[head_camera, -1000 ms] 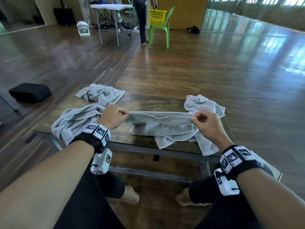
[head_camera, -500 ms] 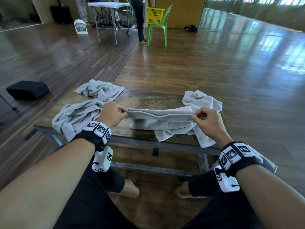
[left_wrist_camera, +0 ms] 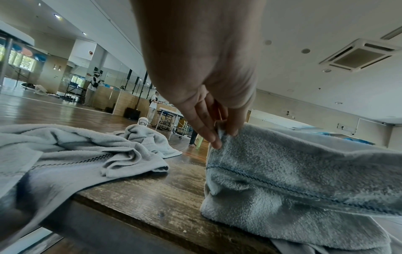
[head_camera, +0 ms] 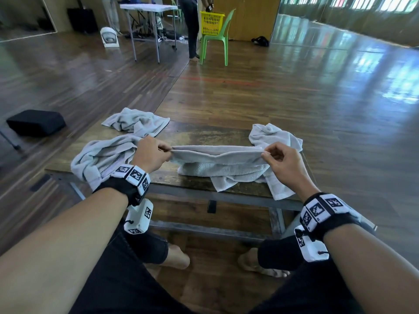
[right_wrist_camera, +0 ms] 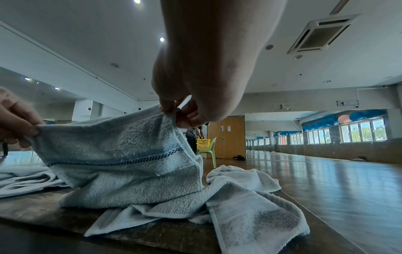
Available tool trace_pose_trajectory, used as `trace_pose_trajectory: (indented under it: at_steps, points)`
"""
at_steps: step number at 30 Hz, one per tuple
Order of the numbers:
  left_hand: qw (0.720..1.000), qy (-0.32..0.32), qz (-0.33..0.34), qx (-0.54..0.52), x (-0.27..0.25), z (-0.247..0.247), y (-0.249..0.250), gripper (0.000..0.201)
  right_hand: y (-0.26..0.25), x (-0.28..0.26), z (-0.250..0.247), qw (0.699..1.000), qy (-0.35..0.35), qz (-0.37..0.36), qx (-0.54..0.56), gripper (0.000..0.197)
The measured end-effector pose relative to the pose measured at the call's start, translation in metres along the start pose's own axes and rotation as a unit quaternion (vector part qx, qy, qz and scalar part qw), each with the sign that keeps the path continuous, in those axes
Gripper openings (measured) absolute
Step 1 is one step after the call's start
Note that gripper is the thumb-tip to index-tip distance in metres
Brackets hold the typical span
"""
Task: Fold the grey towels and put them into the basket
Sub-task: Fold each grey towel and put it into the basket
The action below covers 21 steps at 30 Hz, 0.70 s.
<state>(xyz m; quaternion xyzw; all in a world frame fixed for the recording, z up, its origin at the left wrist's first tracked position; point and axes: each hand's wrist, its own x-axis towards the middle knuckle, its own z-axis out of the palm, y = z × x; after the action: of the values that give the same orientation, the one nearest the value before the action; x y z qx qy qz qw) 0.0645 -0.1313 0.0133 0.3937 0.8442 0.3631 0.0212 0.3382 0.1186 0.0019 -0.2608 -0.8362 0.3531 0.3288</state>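
A grey towel (head_camera: 217,156) (left_wrist_camera: 304,171) (right_wrist_camera: 121,154) is stretched between my hands above the low wooden table (head_camera: 199,134). My left hand (head_camera: 151,155) (left_wrist_camera: 217,137) pinches its left top corner, and my right hand (head_camera: 280,160) (right_wrist_camera: 176,113) pinches the right top corner. Its lower part rests bunched on the table. Another grey towel (head_camera: 102,156) (left_wrist_camera: 76,154) lies crumpled at the table's left edge, a third (head_camera: 136,121) at the far left corner, and one (head_camera: 275,137) (right_wrist_camera: 243,178) lies behind my right hand. A yellow basket (head_camera: 212,23) (right_wrist_camera: 203,144) stands on a green chair far off.
The green chair (head_camera: 215,39) stands across the wooden floor, with a person (head_camera: 191,23) beside it and a white folding table (head_camera: 147,10) to its left. A black cushion (head_camera: 36,122) lies on the floor at left. My knees are under the table's near edge.
Both hands have lifted the towel's top edge slightly and pulled it tauter. The view has tilted up a little, and a person now reaches to the yellow basket.
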Motion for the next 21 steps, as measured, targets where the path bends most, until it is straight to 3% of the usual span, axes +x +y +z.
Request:
trace_pose_trajectory:
  at_steps: [13, 21]
  points:
    - [1.000, 0.005, 0.017, 0.009, 0.0068, 0.0031, -0.0064, 0.015, 0.0019, 0.0005, 0.0047, 0.998, 0.025, 0.032, -0.039, 0.008]
    - [0.999, -0.003, 0.023, -0.045, 0.0087, 0.0005, -0.0022, 0.006, -0.0009, 0.0054, 0.0031, 0.996, 0.044, 0.032, -0.074, 0.007]
